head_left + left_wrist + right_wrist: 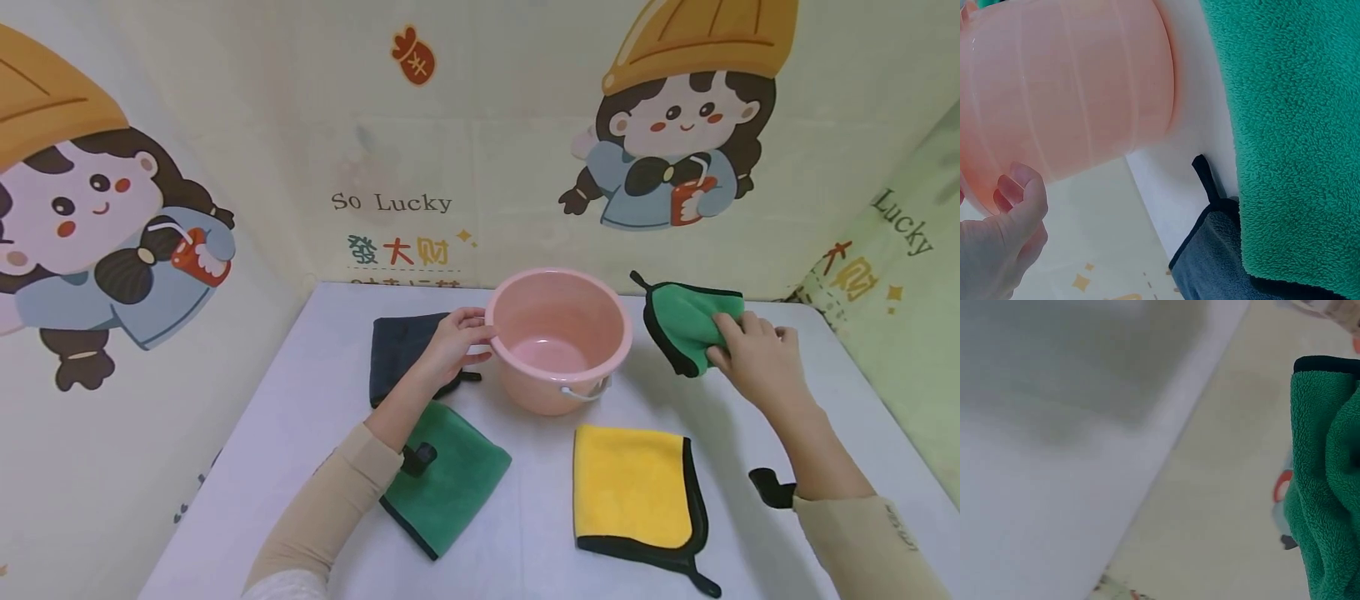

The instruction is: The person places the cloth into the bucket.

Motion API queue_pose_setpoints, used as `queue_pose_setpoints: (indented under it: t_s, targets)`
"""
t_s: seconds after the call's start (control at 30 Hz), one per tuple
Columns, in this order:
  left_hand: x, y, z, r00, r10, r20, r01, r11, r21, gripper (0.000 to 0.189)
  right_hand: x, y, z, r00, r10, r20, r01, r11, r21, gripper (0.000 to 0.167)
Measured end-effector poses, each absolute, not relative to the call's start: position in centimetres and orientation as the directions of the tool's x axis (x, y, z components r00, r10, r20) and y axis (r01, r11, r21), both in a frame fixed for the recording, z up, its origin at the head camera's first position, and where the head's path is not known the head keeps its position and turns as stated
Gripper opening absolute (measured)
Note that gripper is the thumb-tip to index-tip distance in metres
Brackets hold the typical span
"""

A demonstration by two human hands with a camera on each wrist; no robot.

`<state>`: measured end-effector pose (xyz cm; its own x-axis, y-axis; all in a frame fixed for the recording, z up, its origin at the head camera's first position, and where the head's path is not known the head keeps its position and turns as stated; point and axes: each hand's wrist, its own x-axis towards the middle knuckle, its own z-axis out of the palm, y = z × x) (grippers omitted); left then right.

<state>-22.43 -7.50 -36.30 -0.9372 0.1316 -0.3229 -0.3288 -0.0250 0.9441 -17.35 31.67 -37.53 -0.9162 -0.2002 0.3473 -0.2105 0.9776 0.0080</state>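
A pink bucket [528, 385] with a pale handle stands at the back middle of the table. My left hand [455, 340] holds its rim at the left side, and the left wrist view shows bent fingers by the rim. Raised to the bucket's right, a green towel [678, 317] with black edging hangs from my right hand [761, 358], pinched between thumb and fingers. In the right wrist view the same green towel [1325, 487] is bunched, and the hand itself is out of sight.
Left of the bucket lies a dark grey towel [401, 350], partly under my left arm. In front of it is a folded green towel [461, 483]. A folded yellow towel [630, 483] lies at front right. A printed cloth wall [510, 150] closes off the white table [540, 525].
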Motion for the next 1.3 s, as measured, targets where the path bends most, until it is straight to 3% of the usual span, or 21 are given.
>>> queue_pose_setpoints:
  t_s: [0.3,0.57,0.97,1.3]
  targets:
    - [-22.5,-7.6,-36.5,-0.937,0.139,-0.319,-0.324,-0.016,0.946,0.039,-17.9,28.6,-33.3,-0.902,-0.24,0.36,-0.238,0.97,0.05,0.042]
    - [-22.5,-7.5,-36.5,-0.936,0.132,-0.327,-0.33,-0.002,0.944,0.039,-19.0,25.0,-31.6,-0.833,-0.393,0.388,-0.365,0.919,0.148,0.04]
    - [-22.6,-7.6,-36.5,-0.934,0.132,-0.331,-0.333,0.009,0.943,0.04,-20.3,21.0,-30.0,-0.825,-0.499,0.265,-0.451,0.864,0.223,0.033]
    - [-22.6,-7.6,-36.4,-0.934,0.119,-0.337,-0.337,0.021,0.941,0.04,-21.7,17.7,-30.4,-0.83,-0.529,0.174,-0.489,0.842,0.226,0.037]
